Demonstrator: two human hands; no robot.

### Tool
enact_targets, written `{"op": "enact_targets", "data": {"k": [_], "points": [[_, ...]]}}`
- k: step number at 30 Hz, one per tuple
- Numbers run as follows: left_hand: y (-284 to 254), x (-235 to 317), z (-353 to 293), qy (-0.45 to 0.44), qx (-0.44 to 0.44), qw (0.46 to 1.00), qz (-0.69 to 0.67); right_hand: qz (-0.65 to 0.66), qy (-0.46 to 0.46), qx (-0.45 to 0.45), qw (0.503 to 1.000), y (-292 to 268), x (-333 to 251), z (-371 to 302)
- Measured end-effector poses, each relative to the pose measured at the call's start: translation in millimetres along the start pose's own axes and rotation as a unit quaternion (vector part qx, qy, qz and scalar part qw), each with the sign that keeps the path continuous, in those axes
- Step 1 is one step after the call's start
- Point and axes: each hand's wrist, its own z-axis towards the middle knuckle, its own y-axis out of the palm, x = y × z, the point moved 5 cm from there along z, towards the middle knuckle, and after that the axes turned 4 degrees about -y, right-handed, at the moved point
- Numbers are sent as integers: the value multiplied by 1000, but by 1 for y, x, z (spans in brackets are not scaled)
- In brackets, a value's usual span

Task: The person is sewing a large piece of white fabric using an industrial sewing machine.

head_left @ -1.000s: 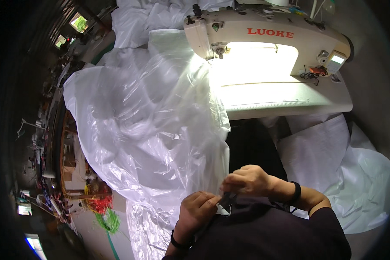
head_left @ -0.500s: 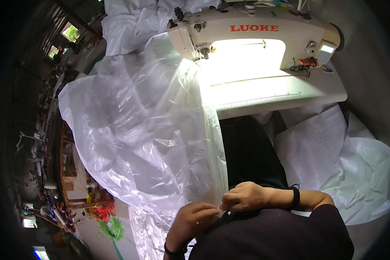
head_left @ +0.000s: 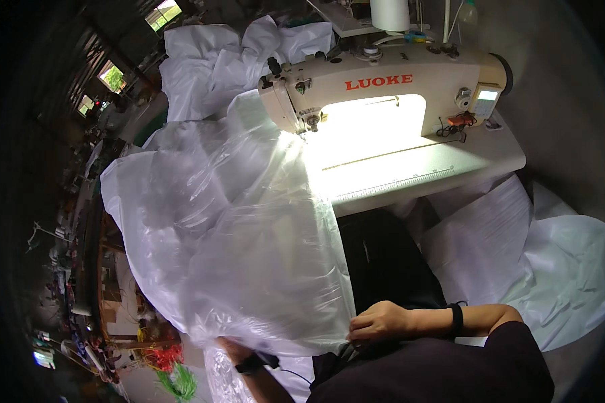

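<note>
A large sheet of translucent white plastic stretches from under the sewing machine's head down to my lap. At its near right corner, my right hand is closed, the fingers pinching the sheet's edge. Further left, my left hand is at the near edge of the sheet; its fingers are blurred and partly covered by the plastic, so their grip cannot be made out. The white sewing machine stands ahead of me, its lamp shining brightly on the bed. The sheet's far right edge runs in beneath the needle area.
Bunched white sheeting lies behind the machine at the left. More white sheeting hangs at the right below the machine table. Green strands and red strands are at the lower left. A white thread cone stands behind the machine.
My left hand has moved left, away from my right hand, along the near edge of the sheet. My right hand stays at the corner. The view has tilted up, so the machine appears lower.
</note>
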Motion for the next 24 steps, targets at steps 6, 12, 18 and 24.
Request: {"op": "enact_targets", "data": {"k": [6, 12, 18, 24], "points": [[4, 86, 28, 2, -61, 990, -125, 7, 31, 6, 999, 14, 28, 19], [-3, 94, 82, 131, 186, 974, -2, -42, 48, 34, 997, 3, 65, 33], [8, 93, 141, 126, 262, 955, 51, -85, 89, 68, 990, -12, 112, 46], [20, 88, 197, 127, 294, 929, 187, -137, 97, 76, 983, -32, 153, 65]]}}
